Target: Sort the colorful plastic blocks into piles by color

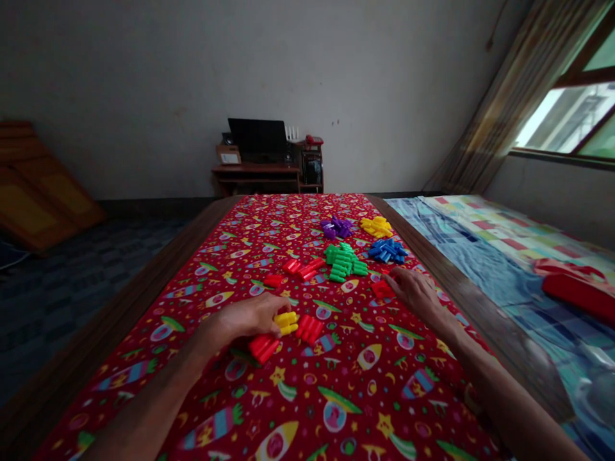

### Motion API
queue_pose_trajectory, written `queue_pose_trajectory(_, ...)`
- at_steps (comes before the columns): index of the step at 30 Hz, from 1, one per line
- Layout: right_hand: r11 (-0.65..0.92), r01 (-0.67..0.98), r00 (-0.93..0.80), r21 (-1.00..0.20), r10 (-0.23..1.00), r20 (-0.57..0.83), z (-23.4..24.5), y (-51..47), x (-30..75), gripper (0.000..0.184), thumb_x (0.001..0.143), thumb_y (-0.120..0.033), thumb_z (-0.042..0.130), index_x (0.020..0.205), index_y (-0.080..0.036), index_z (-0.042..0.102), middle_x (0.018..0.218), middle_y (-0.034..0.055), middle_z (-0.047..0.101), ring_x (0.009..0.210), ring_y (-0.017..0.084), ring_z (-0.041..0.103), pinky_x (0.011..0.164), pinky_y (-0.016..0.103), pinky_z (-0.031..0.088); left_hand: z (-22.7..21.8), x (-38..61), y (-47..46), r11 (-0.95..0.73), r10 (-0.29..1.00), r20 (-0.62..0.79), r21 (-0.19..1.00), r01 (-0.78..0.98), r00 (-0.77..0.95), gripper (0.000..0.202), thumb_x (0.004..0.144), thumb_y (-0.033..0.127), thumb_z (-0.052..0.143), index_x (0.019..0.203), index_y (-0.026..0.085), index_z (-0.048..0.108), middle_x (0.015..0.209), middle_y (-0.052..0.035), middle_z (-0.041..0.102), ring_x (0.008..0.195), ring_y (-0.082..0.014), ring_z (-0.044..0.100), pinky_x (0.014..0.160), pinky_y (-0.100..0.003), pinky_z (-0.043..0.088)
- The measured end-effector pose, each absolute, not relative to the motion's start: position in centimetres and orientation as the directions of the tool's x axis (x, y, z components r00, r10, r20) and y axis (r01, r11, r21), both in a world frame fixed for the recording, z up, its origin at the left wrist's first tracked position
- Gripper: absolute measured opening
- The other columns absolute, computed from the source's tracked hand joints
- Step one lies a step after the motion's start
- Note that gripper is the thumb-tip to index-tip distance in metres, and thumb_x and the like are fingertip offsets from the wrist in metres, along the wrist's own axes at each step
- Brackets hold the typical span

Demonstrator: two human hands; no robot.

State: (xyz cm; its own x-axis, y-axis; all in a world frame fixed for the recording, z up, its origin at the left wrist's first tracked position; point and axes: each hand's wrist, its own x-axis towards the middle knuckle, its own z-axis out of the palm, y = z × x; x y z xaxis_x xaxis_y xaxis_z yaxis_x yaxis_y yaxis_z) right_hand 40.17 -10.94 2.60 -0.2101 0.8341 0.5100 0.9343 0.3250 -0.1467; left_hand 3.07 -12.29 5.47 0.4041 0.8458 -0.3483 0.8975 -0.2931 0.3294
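My left hand is closed at the near left of the cloth, thumb and fingers around yellow tube-shaped plastic pieces. Right under that hand lie red tube-shaped pieces, and another red group sits just right of the yellow ones. Farther right, my right hand reaches down with bent fingers on red plastic pieces; its fingertips are partly hidden. Between and beyond the hands are more red pieces, a single red piece and a green pile.
Blue, purple and yellow piles stand toward the far right of the table, on a red patterned cloth. A bed adjoins the right side. A desk with a monitor is by the far wall.
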Motion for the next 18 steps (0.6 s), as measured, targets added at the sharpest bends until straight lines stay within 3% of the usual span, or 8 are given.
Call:
queue_pose_trajectory(3,0.421,0.888,-0.285,-0.183,0.818,0.500,3.7,-11.2,38.4,0.042,0.096,-0.041,0.040,0.071,-0.017,0.064,0.060,0.0049,0.063,0.052,0.013,0.051,0.053,0.025,0.026,5.4,2.4,-11.3,-0.314,0.840,-0.308,0.397,0.863,0.447,0.026,0.068,0.023,0.058,0.093,0.020,0.066,0.087,-0.0004,0.070,0.079,-0.0173,0.064,0.067,-0.022,0.044)
queue_pose_trajectory(6,0.550,0.796,-0.396,-0.254,0.789,0.470,4.7,-11.7,35.9,0.039,0.096,-0.035,0.042,0.071,-0.016,0.065,0.058,0.0030,0.061,0.050,0.011,0.049,0.052,0.025,0.026,5.8,2.3,-10.9,-0.341,0.854,-0.219,0.451,0.825,0.472,0.019,0.073,0.028,0.055,0.086,0.020,0.066,0.081,-0.0010,0.069,0.074,-0.0173,0.062,0.067,-0.023,0.043)
queue_pose_trajectory(10,0.747,0.572,-0.545,-0.339,0.655,0.523,4.7,-12.1,31.8,0.030,0.098,-0.034,0.042,0.096,-0.015,0.066,0.076,0.0058,0.068,0.063,0.012,0.058,0.060,0.022,0.037,6.0,3.7,-10.9,-0.275,0.894,-0.098,0.650,0.708,0.437,0.022,0.074,0.036,0.055,0.084,0.019,0.065,0.080,-0.0017,0.070,0.075,-0.0189,0.063,0.067,-0.024,0.046)
queue_pose_trajectory(13,0.837,0.465,-0.601,-0.288,0.537,0.592,4.1,-11.8,28.6,0.030,0.096,-0.036,0.047,0.111,-0.014,0.060,0.092,0.0110,0.069,0.076,0.014,0.060,0.069,0.024,0.041,5.3,4.8,-10.8,-0.242,0.932,-0.007,0.735,0.633,0.364,0.028,0.072,0.041,0.057,0.085,0.017,0.065,0.082,-0.0030,0.070,0.075,-0.0201,0.064,0.066,-0.026,0.048)
queue_pose_trajectory(18,0.794,0.568,-0.697,-0.217,0.604,0.385,4.6,-8.9,26.5,0.021,0.094,-0.023,0.048,0.086,-0.015,0.065,0.069,0.0030,0.064,0.057,0.009,0.049,0.056,0.023,0.029,4.2,5.0,-10.5,-0.257,0.942,0.032,0.711,0.655,0.334,0.042,0.075,0.046,0.058,0.106,0.018,0.063,0.087,-0.0048,0.071,0.079,-0.0218,0.066,0.069,-0.028,0.051)
